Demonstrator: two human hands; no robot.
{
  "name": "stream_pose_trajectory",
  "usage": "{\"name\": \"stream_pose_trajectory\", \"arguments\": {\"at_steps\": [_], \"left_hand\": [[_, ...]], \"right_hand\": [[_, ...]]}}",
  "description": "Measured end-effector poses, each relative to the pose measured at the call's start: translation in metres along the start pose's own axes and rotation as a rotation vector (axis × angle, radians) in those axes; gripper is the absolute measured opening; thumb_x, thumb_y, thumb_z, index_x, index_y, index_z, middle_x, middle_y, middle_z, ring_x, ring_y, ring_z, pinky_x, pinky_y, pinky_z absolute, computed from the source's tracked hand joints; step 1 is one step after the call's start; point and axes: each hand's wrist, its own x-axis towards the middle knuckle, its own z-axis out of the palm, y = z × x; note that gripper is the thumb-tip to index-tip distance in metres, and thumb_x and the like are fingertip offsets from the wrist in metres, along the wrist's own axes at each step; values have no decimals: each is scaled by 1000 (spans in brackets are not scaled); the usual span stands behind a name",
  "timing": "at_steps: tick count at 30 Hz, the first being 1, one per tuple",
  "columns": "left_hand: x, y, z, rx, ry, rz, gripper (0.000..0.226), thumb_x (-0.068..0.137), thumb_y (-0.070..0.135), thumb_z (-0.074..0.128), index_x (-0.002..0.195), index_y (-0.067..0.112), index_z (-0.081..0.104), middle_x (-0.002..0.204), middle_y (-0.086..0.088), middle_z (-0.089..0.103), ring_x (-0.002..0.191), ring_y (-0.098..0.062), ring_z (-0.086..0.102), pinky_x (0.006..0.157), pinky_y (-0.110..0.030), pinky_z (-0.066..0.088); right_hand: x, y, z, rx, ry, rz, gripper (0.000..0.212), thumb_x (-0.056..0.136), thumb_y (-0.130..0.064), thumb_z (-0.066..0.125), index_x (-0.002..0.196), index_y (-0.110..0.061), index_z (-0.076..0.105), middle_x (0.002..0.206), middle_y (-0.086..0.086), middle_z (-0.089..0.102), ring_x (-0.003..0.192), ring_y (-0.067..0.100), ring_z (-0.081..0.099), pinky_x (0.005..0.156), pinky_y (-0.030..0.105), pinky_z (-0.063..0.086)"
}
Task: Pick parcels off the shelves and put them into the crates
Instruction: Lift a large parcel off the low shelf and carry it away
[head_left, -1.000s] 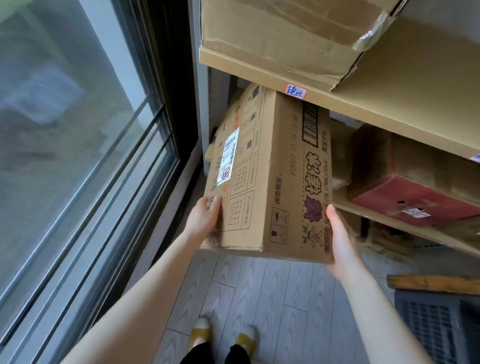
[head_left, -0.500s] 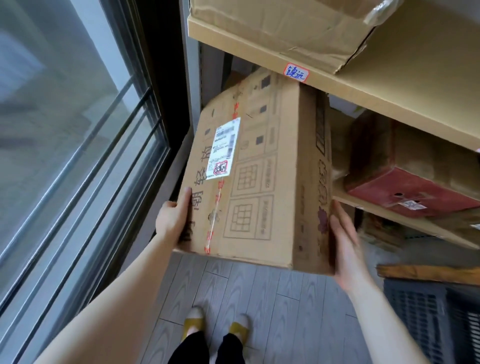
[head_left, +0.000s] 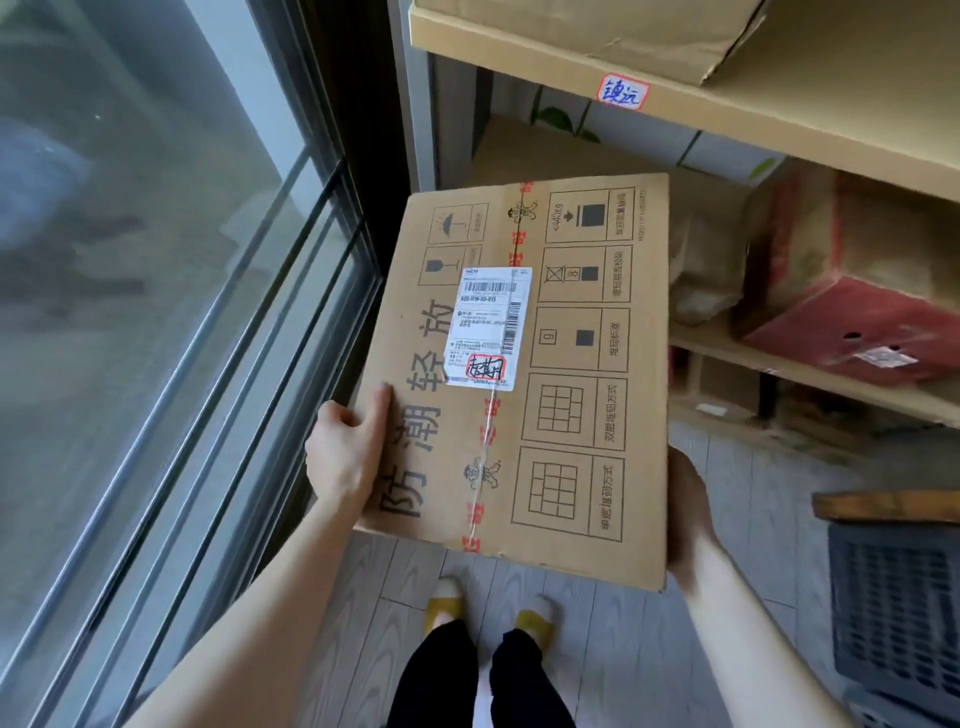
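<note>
Fingers (head_left: 343, 421) of the left hand (head_left: 345, 462) grip the parcel (head_left: 524, 374) by its left edge, thumb on top. The right hand (head_left: 685, 519) braces the right edge, its fingers hidden. The parcel is off the shelf (head_left: 779, 122), held over the floor (head_left: 753, 493), label (head_left: 488, 327) up, long axis pointing at that shelf. Left to do: carry it to the crate (head_left: 893, 597).

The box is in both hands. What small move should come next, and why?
Probably swing the cardboard box rightward and down toward the dark crate: the left hand and right hand hold its sides, and the crate stands low on the right.
</note>
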Motion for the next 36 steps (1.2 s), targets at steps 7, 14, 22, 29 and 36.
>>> {"name": "stream_pose_trajectory", "arguments": {"at_steps": [7, 14, 22, 29, 36], "left_hand": [[-63, 9, -36, 41, 3, 89, 52, 82, 60, 53, 86, 8, 52, 74, 0, 54, 74, -22, 52, 68, -31, 36], [-169, 44, -31, 186, -35, 282, 44, 87, 54, 49, 82, 10, 50, 75, -4, 54, 73, -26, 51, 67, -32, 38], [-349, 94, 79, 261, -262, 493, 49, 87, 53, 51, 101, 6, 57, 94, -15, 62, 95, -36, 59, 75, -36, 40], [-498, 145, 217, 428, -522, 769, 46, 90, 47, 50, 102, 2, 52, 85, -13, 54, 89, -37, 59, 69, -33, 37], [-602, 191, 397, 716, -783, 1102, 64, 84, 65, 44, 127, 19, 52, 106, -12, 66, 95, -32, 63, 73, -33, 50]], "right_hand": [[-56, 10, -38, 206, -82, 86, 37, 94, -44, 40, 80, -18, 63, 66, 1, 66, 62, 19, 60, 70, 37, 50], [-118, 54, -134, 419, -120, 118, 42, 97, -39, 34, 78, -16, 63, 61, 1, 67, 52, 15, 63, 54, 28, 53], [-178, 108, -334, 566, 143, 34, 43, 95, -47, 38, 85, -16, 66, 73, 4, 70, 61, 17, 66, 60, 32, 50], [-216, 156, -485, 790, 446, 28, 39, 90, -50, 46, 93, -15, 64, 94, 13, 66, 71, 9, 69, 65, 26, 55], [-178, 184, -610, 1090, 673, 111, 66, 82, -67, 42, 107, -11, 68, 104, 18, 70, 93, 32, 66, 85, 44, 52]]}}
